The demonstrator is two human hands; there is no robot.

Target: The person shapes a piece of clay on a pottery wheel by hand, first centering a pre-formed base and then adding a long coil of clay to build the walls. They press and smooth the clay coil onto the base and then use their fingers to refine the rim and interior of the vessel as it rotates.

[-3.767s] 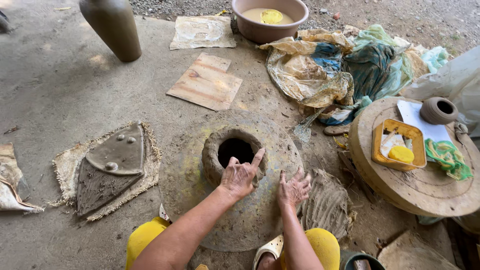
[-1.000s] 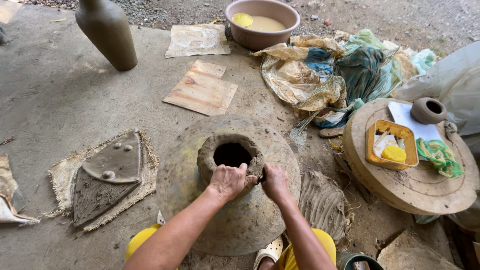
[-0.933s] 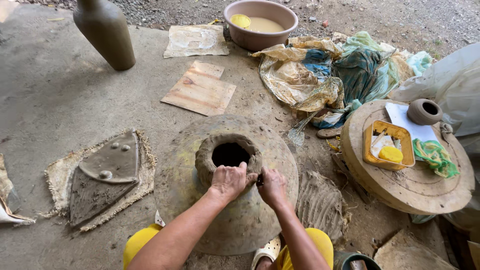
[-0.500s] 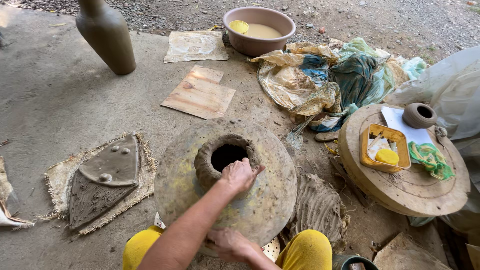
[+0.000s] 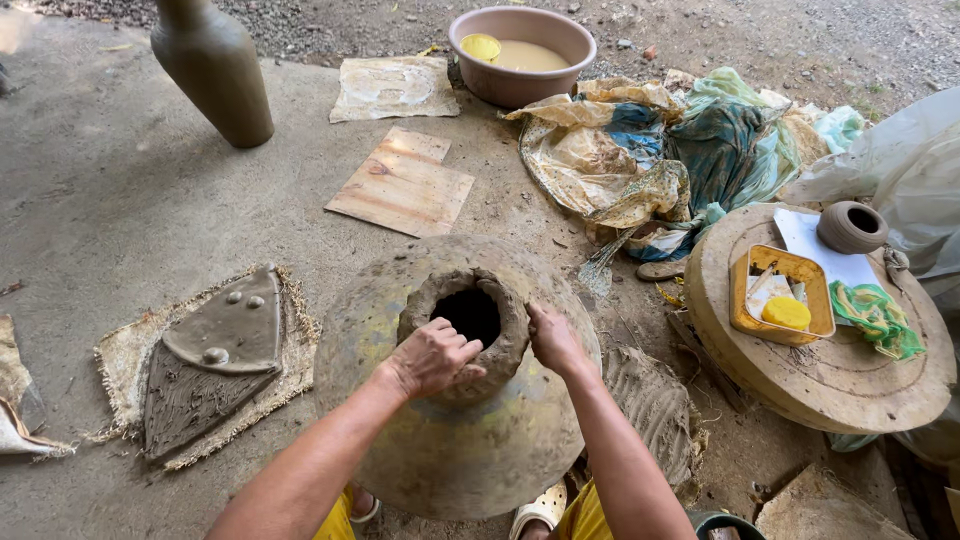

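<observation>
Pot (image 5: 450,420) sits on the ground right in front of the person, upright, its axis vertical and its mouth (image 5: 470,315) facing up between the two hands. Far left lies a clay slab (image 5: 205,375) on burlap, with a tall vase (image 5: 212,70) behind it. The left hand (image 5: 432,355) curls over the near-left part of the thick clay rim (image 5: 505,350), fingers bent and pressing onto it. The right hand (image 5: 555,338) touches the rim's right side, fingers together and extended against the outer edge. Both hands sit on the rim, the opening between them and slightly ahead; neither is clearly nearer. A board (image 5: 400,182) and a basin (image 5: 520,50) lie beyond. At right, a round wheel (image 5: 830,380) carries a yellow tray (image 5: 780,295) and small pot (image 5: 850,226).
</observation>
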